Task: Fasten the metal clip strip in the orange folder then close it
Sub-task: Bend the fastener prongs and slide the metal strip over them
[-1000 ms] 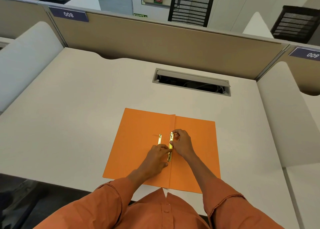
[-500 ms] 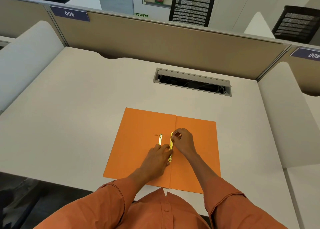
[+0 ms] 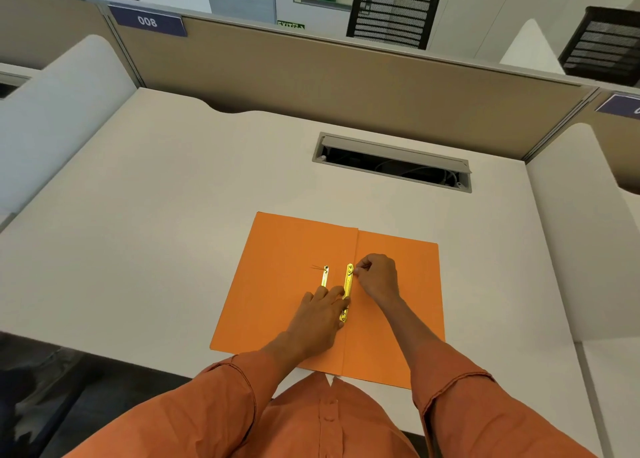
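One desk, off-white, filling the middle of the frame; one tan partition behind it across the upper frame, carrying one purple plate marked 008 at upper left and part of a second plate at the right edge. Two black mesh chairs beyond the partition, top centre and top right. One cable hatch, lid raised, cords visible inside, right of centre.

One orange folder, lying open and flat at lower centre, its crease running up the frame. Two brass pieces on it: one metal clip strip along the crease, and one shorter brass bar just left of it, partly hidden by fingers.

Two hands in orange sleeves. Left hand: fingers extended, flat, pressing the strip's lower half, covering part of it. Right hand: fingertips pinched together at the strip's upper end, on a small prong there
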